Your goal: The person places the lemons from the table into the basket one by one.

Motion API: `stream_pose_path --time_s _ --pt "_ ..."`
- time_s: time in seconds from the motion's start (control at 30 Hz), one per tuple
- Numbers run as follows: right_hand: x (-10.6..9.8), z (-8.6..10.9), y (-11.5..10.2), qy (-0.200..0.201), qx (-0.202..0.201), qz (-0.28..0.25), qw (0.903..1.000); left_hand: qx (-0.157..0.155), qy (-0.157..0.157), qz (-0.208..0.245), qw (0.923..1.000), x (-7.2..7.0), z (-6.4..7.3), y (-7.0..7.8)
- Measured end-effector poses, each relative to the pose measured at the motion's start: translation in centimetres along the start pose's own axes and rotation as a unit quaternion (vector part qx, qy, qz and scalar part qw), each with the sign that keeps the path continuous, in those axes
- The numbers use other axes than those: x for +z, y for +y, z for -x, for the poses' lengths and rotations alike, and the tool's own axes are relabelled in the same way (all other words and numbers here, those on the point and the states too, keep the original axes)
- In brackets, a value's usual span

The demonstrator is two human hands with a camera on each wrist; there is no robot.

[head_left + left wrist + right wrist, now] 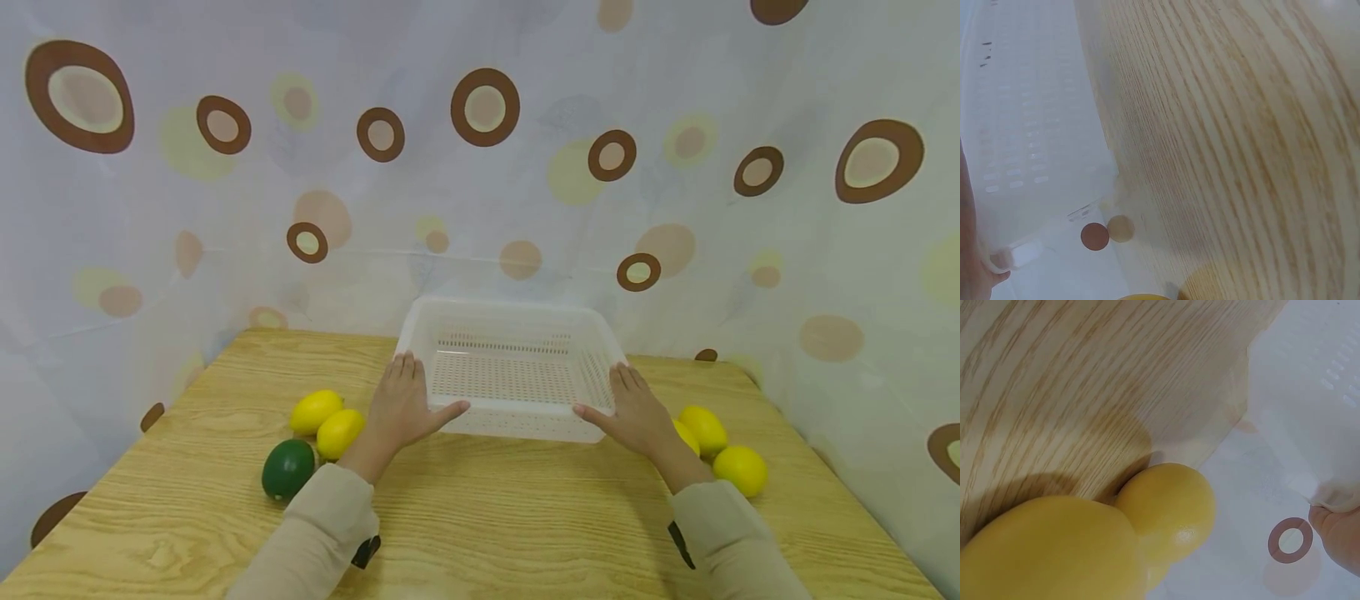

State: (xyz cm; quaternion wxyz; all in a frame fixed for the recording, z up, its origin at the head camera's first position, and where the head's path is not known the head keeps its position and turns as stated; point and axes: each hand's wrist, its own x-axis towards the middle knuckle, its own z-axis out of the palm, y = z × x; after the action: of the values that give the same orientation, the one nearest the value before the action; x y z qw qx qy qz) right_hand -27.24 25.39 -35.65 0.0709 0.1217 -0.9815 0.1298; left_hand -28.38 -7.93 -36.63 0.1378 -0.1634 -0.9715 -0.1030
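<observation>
A white plastic basket [495, 421] with slotted walls and floor is at the middle of the table. My left hand [405, 404] grips its left side, thumb along the near rim. On the opposite side my right hand [633, 408] holds the basket the same way. In the left wrist view, fingertips [999, 277] curl at the rim of the basket [1035, 125]. The right wrist view catches a fingertip [1321, 515] at the rim of the basket [1300, 425]. Whether the basket's underside touches the table cannot be told.
Left of the basket lie two yellow lemons [317, 412] and a dark green fruit [288, 470], near my left forearm. Three yellow lemons [740, 471] sit beside my right wrist, one partly hidden. The wooden table [517, 525] meets a patterned curtain [525, 200] behind.
</observation>
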Motion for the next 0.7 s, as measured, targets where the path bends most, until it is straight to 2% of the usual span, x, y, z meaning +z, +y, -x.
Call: stream_pose_path --time_s 0.4,0.7 --pt "-0.16 0.48 -0.31 -0.001 -0.002 0.002 1.0 0.004 0.021 -0.006 0.9997 0.09 0.3 0.06" --pt "-0.17 0.65 -0.23 -0.004 0.004 -0.005 1.0 0.004 0.024 -0.007 0.9997 0.22 0.5 0.14"
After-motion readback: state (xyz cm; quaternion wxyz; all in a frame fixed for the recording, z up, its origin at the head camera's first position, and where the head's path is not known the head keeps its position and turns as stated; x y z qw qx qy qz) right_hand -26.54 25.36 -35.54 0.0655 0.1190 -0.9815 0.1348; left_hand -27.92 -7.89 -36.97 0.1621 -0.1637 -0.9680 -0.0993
